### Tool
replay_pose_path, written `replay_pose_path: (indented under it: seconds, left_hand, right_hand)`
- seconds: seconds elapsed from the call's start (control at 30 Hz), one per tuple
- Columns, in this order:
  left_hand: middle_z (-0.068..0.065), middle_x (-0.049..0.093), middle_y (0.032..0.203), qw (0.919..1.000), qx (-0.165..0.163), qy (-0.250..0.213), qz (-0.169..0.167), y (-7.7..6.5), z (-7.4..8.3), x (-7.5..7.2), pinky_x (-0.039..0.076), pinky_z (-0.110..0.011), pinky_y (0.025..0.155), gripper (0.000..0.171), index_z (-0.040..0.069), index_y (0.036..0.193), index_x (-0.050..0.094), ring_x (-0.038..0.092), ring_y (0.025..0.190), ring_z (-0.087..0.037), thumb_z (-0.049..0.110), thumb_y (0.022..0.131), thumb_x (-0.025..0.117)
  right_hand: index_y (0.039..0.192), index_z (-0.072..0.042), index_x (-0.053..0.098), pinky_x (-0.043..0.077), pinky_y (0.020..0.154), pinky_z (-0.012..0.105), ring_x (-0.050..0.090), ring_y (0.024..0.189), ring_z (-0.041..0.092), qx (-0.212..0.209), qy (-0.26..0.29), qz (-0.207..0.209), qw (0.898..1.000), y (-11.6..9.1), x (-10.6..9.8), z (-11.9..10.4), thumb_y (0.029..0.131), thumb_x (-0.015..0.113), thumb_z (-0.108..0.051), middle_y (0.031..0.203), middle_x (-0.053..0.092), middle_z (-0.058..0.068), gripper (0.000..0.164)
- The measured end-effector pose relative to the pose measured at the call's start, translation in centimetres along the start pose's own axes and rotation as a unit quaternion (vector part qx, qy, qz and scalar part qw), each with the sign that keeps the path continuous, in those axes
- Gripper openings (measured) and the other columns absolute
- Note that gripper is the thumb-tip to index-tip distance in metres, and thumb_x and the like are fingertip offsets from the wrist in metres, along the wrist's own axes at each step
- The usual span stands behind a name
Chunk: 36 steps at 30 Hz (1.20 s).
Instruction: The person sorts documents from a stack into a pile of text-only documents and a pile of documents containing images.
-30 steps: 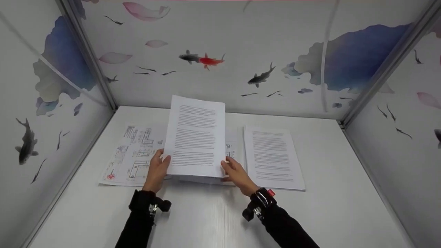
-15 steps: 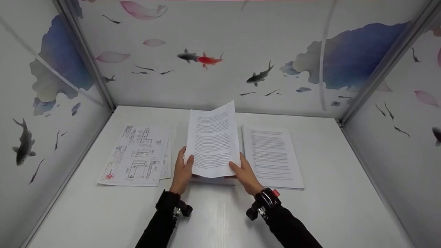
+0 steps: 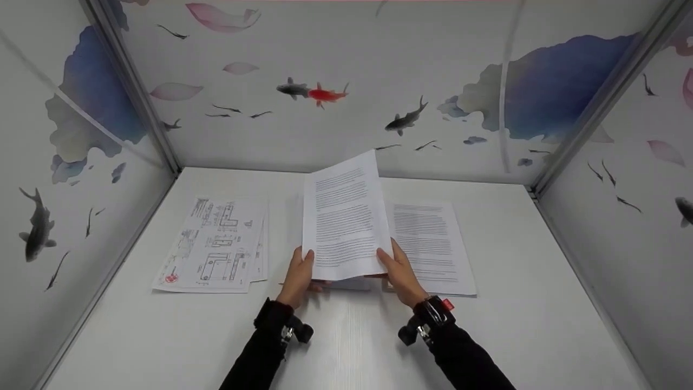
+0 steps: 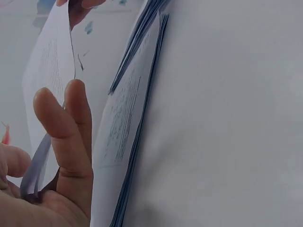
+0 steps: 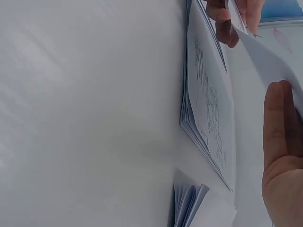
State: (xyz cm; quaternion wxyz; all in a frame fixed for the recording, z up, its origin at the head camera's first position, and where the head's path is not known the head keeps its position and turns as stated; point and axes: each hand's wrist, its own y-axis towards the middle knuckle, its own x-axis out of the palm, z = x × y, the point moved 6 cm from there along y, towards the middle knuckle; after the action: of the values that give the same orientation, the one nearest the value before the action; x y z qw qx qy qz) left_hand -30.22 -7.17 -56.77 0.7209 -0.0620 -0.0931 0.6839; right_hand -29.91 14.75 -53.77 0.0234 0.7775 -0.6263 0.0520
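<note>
Risk: sheet (image 3: 345,216) flops or slides from my grip, since I pinch only its lower corners, left hand (image 3: 299,276) and right hand (image 3: 399,272), thumbs in front, fingers curled behind. Could also snag middle stack (image 5: 208,113) beneath. Sheet stands tilted above desk (image 3: 346,346), between drawing pile (image 3: 214,245) and text pile (image 3: 433,246); white, dense printed lines, top corner curling.

You can read nothing here: the print on the raised sheet (image 3: 344,216), the stack (image 3: 433,246) at 3 o'clock and the drawings (image 3: 216,244) at 9 o'clock is too small
</note>
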Motion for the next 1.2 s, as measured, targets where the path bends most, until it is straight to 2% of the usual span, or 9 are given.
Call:
replay_pose_path:
  seconds: [0.17, 0.3, 0.5, 0.67, 0.8, 0.9, 1.03, 1.13, 1.2]
  left_hand:
    - [-0.017, 0.061, 0.098, 0.9993, 0.009, -0.032, -0.018, 0.4, 0.2, 1.7, 0.049, -0.035, 0.047, 0.036, 0.011, 0.134, 0.028, 0.064, 0.064, -0.031, 0.024, 0.100, 0.030]
    - [-0.017, 0.063, 0.093, 0.9992, 0.021, -0.029, -0.017, 0.8, 0.2, 3.1, 0.047, -0.033, 0.043, 0.034, 0.011, 0.133, 0.030, 0.064, 0.061, -0.030, 0.020, 0.100, 0.030]
    - [-0.021, 0.060, 0.082, 0.9979, 0.062, 0.000, -0.015, 1.0, 0.4, 5.3, 0.044, -0.033, 0.037, 0.034, 0.009, 0.131, 0.034, 0.057, 0.042, -0.021, 0.016, 0.098, 0.037]
    - [-0.017, 0.058, 0.095, 0.9942, 0.098, 0.039, -0.019, 0.6, 0.5, 7.2, 0.044, -0.035, 0.037, 0.041, 0.008, 0.136, 0.032, 0.052, 0.038, -0.017, 0.018, 0.097, 0.041]
    - [-0.013, 0.060, 0.084, 0.9907, 0.110, 0.050, -0.063, 0.3, 0.4, 9.3, 0.047, -0.037, 0.043, 0.036, 0.009, 0.132, 0.037, 0.053, 0.042, -0.017, 0.013, 0.097, 0.041]
    - [-0.014, 0.062, 0.084, 0.9894, 0.089, 0.025, -0.112, 0.1, 0.1, 10.7, 0.049, -0.040, 0.053, 0.036, 0.006, 0.131, 0.037, 0.056, 0.050, -0.018, 0.004, 0.095, 0.040]
    - [-0.015, 0.063, 0.090, 0.9882, 0.058, 0.017, -0.141, 0.0, -0.6, 11.8, 0.050, -0.038, 0.060, 0.046, 0.002, 0.136, 0.033, 0.060, 0.059, -0.020, -0.005, 0.091, 0.042]
    - [-0.013, 0.064, 0.078, 0.9857, 0.062, 0.090, -0.129, -0.2, -0.9, 12.3, 0.048, -0.030, 0.054, 0.053, 0.000, 0.139, 0.028, 0.061, 0.055, -0.021, -0.002, 0.090, 0.046]
    - [-0.011, 0.064, 0.069, 0.9774, 0.076, 0.155, -0.122, -0.4, -0.9, 12.8, 0.044, -0.027, 0.046, 0.055, 0.000, 0.140, 0.026, 0.060, 0.049, -0.020, 0.002, 0.090, 0.049]
  right_hand:
    - [0.140, -0.016, 0.027, 0.048, 0.079, 0.045, 0.055, 0.104, 0.033, 0.000, 0.010, -0.019, 1.000, -0.2, -0.9, -0.3, 0.096, 0.044, -0.020, 0.122, 0.050, 0.021, 0.047]
    - [0.139, -0.018, 0.032, 0.048, 0.077, 0.044, 0.057, 0.101, 0.031, 0.005, 0.003, 0.008, 1.000, -0.4, -2.8, 0.0, 0.096, 0.044, -0.016, 0.120, 0.052, 0.018, 0.045]
    - [0.131, -0.016, 0.045, 0.049, 0.072, 0.042, 0.059, 0.093, 0.028, 0.029, -0.021, 0.073, 0.997, -0.8, -6.5, 0.4, 0.094, 0.048, -0.017, 0.113, 0.057, 0.014, 0.037]
    - [0.121, -0.012, 0.054, 0.042, 0.050, 0.027, 0.053, 0.069, 0.018, 0.081, -0.109, 0.172, 0.976, -1.5, -9.8, 0.6, 0.091, 0.053, -0.025, 0.100, 0.060, 0.010, 0.033]
    - [0.121, -0.007, 0.053, 0.039, 0.046, 0.025, 0.049, 0.063, 0.016, 0.077, -0.180, 0.213, 0.957, -2.3, -11.8, 0.6, 0.093, 0.050, -0.024, 0.098, 0.058, 0.011, 0.033]
    - [0.122, -0.005, 0.051, 0.042, 0.051, 0.028, 0.051, 0.069, 0.019, 0.071, -0.220, 0.226, 0.946, -2.8, -13.0, 0.6, 0.094, 0.046, -0.023, 0.101, 0.058, 0.012, 0.033]
    - [0.129, -0.002, 0.043, 0.042, 0.079, 0.036, 0.050, 0.099, 0.026, 0.080, -0.243, 0.233, 0.938, -3.4, -14.5, 0.7, 0.097, 0.038, -0.023, 0.119, 0.052, 0.016, 0.039]
    - [0.134, 0.002, 0.036, 0.028, 0.099, 0.042, 0.037, 0.122, 0.028, 0.084, -0.250, 0.235, 0.936, -3.7, -15.4, 0.6, 0.098, 0.032, -0.021, 0.132, 0.042, 0.018, 0.043]
    - [0.134, 0.003, 0.034, 0.023, 0.102, 0.045, 0.033, 0.125, 0.031, 0.079, -0.258, 0.241, 0.932, -3.9, -15.9, 0.5, 0.098, 0.030, -0.019, 0.134, 0.039, 0.020, 0.043]
